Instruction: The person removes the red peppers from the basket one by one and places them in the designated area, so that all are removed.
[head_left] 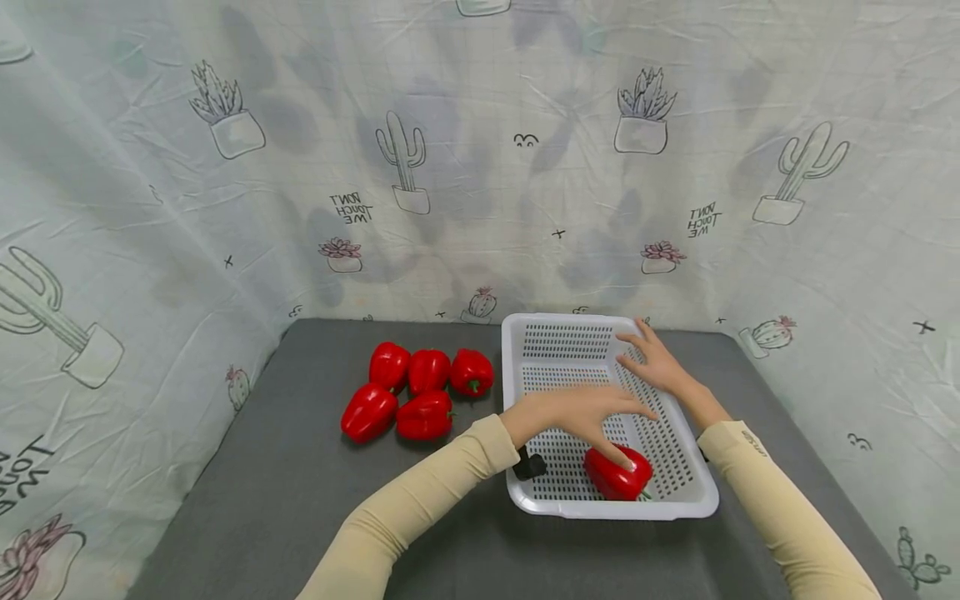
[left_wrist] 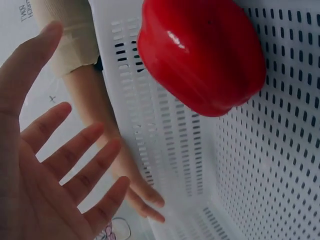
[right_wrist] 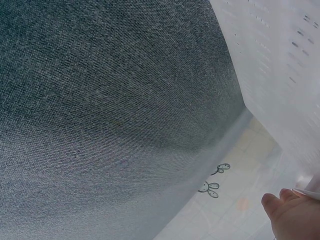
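Observation:
A red bell pepper (head_left: 617,473) lies in the near end of a white perforated plastic basket (head_left: 708,492). My left hand (head_left: 588,412) hangs over the basket, fingers spread and extended, its thumb overlapping the pepper in the head view. In the left wrist view a gap shows between the left hand (left_wrist: 65,175) and the pepper (left_wrist: 205,55). At the basket's right side, towards the far corner, my right hand (head_left: 660,364) grips the rim, with fingers reaching inside. The right wrist view shows other fingers of this right hand (right_wrist: 295,215) outside, under the rim.
Several red bell peppers (head_left: 426,415) sit grouped on the grey table (head_left: 285,500), left of the basket. A black wrist device (head_left: 529,467) shows beneath the left wrist. Behind the table hangs a pale curtain (head_left: 480,183) printed with cacti.

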